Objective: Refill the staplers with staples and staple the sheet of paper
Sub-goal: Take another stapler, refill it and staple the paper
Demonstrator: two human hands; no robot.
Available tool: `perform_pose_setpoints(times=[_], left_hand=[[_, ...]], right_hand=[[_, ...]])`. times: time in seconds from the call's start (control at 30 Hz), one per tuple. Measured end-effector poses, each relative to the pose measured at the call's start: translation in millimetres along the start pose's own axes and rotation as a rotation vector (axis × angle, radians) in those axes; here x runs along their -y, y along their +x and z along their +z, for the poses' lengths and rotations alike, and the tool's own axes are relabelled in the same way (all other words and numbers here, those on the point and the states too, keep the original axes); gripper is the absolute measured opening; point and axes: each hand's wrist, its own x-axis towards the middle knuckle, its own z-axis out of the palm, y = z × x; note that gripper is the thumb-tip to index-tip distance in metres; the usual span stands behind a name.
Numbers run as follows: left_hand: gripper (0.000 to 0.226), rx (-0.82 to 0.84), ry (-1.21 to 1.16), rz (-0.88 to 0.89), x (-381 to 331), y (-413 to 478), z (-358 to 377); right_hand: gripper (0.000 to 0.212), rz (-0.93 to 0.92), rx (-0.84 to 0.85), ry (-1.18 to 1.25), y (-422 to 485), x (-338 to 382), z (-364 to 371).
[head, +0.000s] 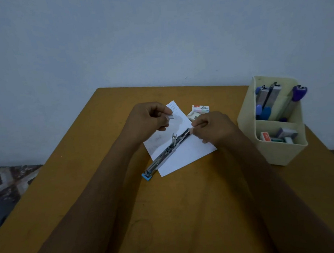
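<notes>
Staples (171,116) between fingers (166,112) of left hand (149,117)

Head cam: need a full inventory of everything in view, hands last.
yellow-brown wooden table: 1, against the wall
white sheet of paper: 1, table centre
silver metal stapler with blue end: 1, opened, lying diagonally across the paper
small pale staple box: 1, red label, behind the paper
cream plastic organiser: 1, table's right edge
blue and purple staplers: about 3, organiser's rear compartment
small boxes: several, red, green, purple, front compartment
silver staple strip: 1, pinched in left hand
left hand: above the paper
right hand: holds the stapler's far end
</notes>
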Motion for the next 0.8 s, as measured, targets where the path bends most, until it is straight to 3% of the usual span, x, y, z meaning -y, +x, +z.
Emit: perform_pose_setpoints(times=[0.4, 0.57, 0.8], left_hand=[[0.010, 0.120, 0.014, 0.146, -56.6, -13.7, 41.9], [0.013, 0.154, 0.038, 0.148, -64.7, -21.1, 58.6], [0.011, 0.080, 0.052, 0.050, -60.7, -17.7, 47.6]], right_hand=[[0.014, -0.146, -0.121, -0.092, -65.2, -2.0, -49.2], [0.009, -0.103, -0.139, -0.060, -78.5, -7.0, -65.4], [0.014, -0.034, -0.121, -0.112, -75.8, -3.2, -65.2]])
